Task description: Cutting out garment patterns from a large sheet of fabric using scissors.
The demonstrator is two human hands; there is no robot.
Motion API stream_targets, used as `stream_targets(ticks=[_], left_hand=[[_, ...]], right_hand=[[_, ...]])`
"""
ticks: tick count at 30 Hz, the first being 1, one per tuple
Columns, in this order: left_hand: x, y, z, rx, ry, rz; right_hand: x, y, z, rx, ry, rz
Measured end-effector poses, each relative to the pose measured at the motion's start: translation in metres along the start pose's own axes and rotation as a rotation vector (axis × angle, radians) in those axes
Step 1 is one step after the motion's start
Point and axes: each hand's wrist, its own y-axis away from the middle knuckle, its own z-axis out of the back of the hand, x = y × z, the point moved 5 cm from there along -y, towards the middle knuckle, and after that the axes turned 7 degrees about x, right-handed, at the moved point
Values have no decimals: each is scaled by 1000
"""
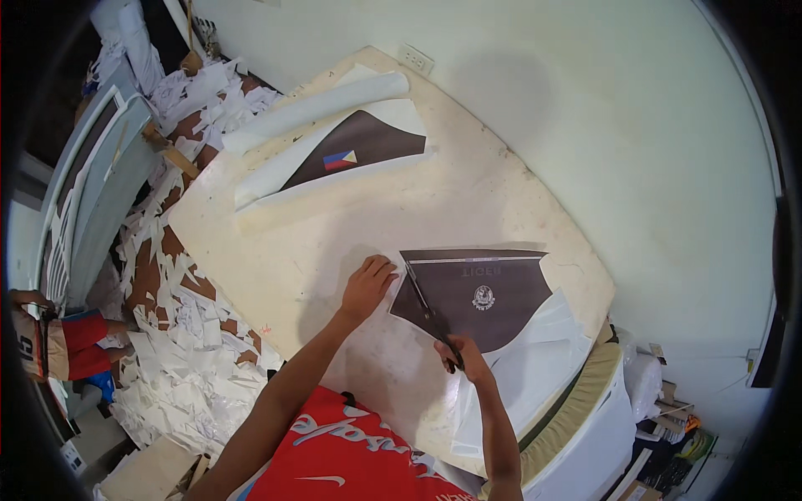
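A dark printed panel of fabric or paper [501, 309] with a round white emblem lies on the pale table [334, 225]. In my right hand [468, 359] is a pair of long black scissors [428, 313], their blades lying across the panel's left part and pointing at its far left corner. My left hand [368, 288] rests just left of that corner, its fingers curled together. Whatever lies between its fingertips is too small to make out. White sheets [543, 342] are spread under and beside the panel's right side.
Farther back on the table lie a white roll [326, 108] and a dark printed piece [368, 142] with a small flag. White scraps [184, 367] litter the floor at left. Another person [79, 342] is at the far left. A cushioned seat [576, 401] stands at right.
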Motion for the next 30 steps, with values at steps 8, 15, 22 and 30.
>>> stream_targets(ticks=[8,15,22,30], left_hand=[[-3,-6,-2,14,5,36],[2,4,-1,24,-20,21],[-3,0,1,41,-29,-28],[-7,25,38,-171,-422,276]], right_hand=[[-14,-7,-6,12,-64,-25],[-4,-40,-15,8,-63,50],[-5,-42,-20,-106,107,67],[-24,59,-66,-386,526,154]])
